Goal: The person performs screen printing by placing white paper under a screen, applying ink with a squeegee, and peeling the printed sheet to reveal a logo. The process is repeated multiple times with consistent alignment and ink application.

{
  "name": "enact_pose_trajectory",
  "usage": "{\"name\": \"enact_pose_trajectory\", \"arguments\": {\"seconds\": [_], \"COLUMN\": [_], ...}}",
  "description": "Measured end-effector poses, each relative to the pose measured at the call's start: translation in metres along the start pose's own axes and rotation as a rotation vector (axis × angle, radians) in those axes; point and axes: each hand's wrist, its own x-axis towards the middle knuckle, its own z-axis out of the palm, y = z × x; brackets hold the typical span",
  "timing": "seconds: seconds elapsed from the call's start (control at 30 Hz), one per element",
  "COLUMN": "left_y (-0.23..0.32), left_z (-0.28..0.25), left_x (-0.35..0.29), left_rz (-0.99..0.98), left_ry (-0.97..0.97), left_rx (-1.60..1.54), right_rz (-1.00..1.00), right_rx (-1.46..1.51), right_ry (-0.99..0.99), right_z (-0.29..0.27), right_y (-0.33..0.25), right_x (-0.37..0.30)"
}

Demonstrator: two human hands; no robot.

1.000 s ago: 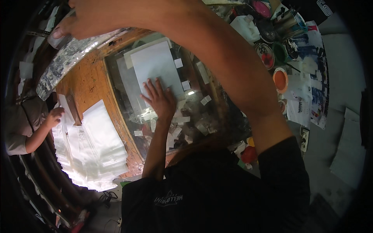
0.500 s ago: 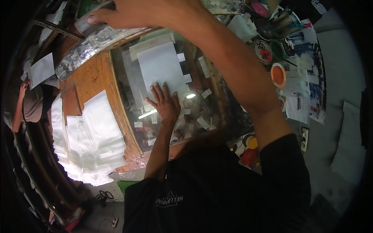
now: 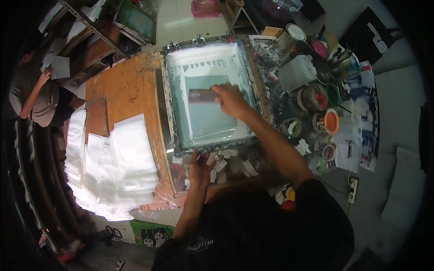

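"Wooden tabletop (image 3: 129, 86) filled the left side, with white sheets (image 3: 133, 158) fanned across its near part. Where was the framed screen (image 3: 212, 121)?"

"Just to the right of those, in front of the person."

"And the hands?"

"The right hand (image 3: 231, 101) was closed around a dark squeegee (image 3: 202, 96) over the screen; whether that touched the mesh, I couldn't tell. The left hand (image 3: 199, 169) had its fingers spread by the near edge, gripping nothing I could see."
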Motion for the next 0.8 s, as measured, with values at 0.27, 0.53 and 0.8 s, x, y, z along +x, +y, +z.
{"name": "enact_pose_trajectory", "arguments": {"seconds": [0.27, 0.53, 0.8], "left_y": [-0.004, -0.006, -0.006], "left_z": [-0.009, -0.018, -0.012], "left_x": [0.008, 0.017, 0.018], "left_rz": [-0.044, -0.001, 0.001], "left_ry": [-0.014, -0.102, -0.059], "left_rx": [0.021, 0.002, 0.022], "right_rz": [-0.125, -0.094, -0.139], "right_rx": [-0.377, -0.303, -0.267], "right_ry": [0.129, -0.004, 0.107], "right_z": [0.034, 0.044, 0.086], "right_y": [0.085, 0.059, -0.005], "right_x": [0.16, 0.107, -0.08]}}
